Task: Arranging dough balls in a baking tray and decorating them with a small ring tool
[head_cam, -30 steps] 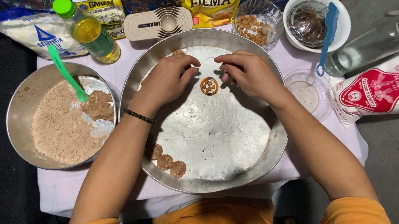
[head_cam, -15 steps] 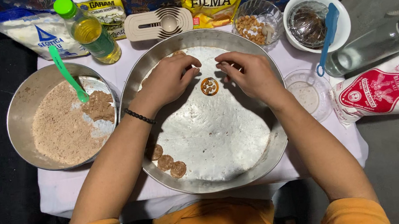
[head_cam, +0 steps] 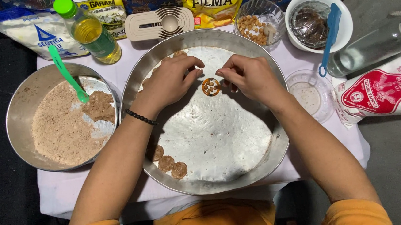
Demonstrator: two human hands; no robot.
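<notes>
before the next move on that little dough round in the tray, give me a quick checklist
1. Dough round lies flat on the metal tray, nuts on top: ok.
2. Left hand and right hand flank the round, fingertips close to it: ok; contact: cannot tell.
3. Bare tray space around the round: ok.
4. Three finished rounds at the near rim, apart from the hands: ok.
5. Glass bowl of nuts beyond the tray, nuts inside: ok.
6. Dough bowl with green spatula beside the left arm: ok.
</notes>
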